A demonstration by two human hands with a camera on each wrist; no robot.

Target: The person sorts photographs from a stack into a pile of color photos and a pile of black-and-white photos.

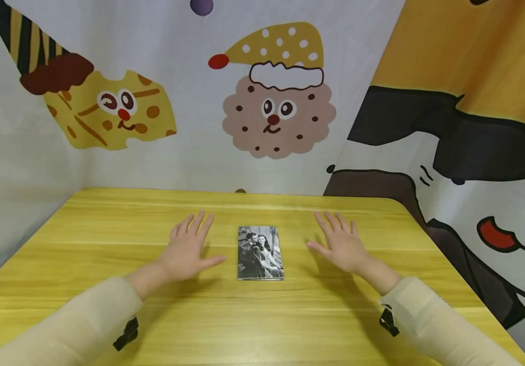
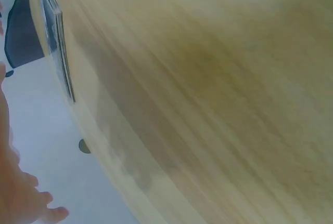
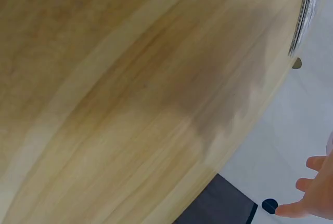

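A thin stack of photo cards lies on the wooden table, its top showing a black-and-white picture of two people. In the left wrist view several layers show along the edge of the stack. To its left, my left hand hovers over the table with fingers spread and thumb pointing toward the stack. My right hand is held up on the other side, fingers spread too, farther from the cards. Neither hand touches anything, and each casts a shadow below. Only part of the right hand shows in the right wrist view.
The yellow wood-grain table has its far edge close to a white curtain printed with cartoon food faces. More printed cloth hangs on the right. Dark straps hang under both sleeves.
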